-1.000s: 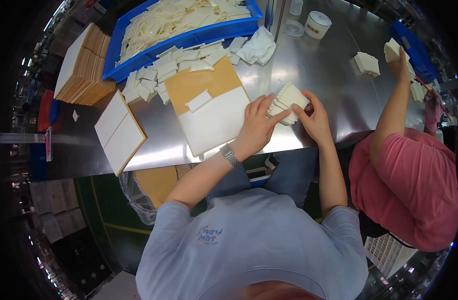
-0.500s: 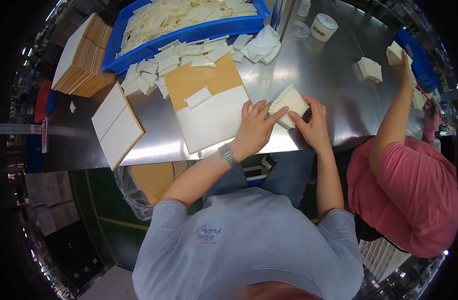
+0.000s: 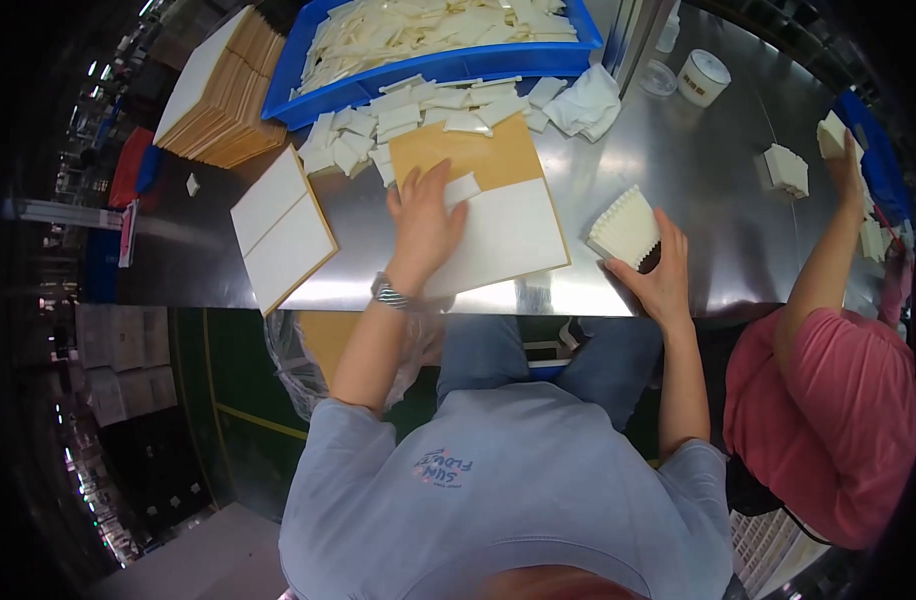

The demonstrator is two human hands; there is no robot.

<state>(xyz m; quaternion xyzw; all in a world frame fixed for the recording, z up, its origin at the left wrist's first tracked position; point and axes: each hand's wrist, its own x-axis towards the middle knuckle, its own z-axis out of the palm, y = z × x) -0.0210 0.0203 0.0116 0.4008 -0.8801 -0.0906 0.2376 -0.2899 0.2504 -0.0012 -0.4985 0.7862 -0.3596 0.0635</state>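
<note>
My left hand is over the board, which is white with a tan strip along its far side. Its fingers are spread, with thumb and forefinger on either side of a small white rectangular piece lying there. Part of that piece is hidden under the hand. To the right, my right hand grips a fanned stack of thin white pieces by its near right side, close to the steel tabletop. A dark patch shows at the stack's edge beside my fingers.
Loose white pieces lie before a blue tray full of more. A second board and a tall stack of boards stand left. A white cloth and a tub sit behind; a co-worker in pink works at right.
My left hand has left the stack and moved left onto the white piece on the board. My right hand stays at the stack. The whole view has shifted.
</note>
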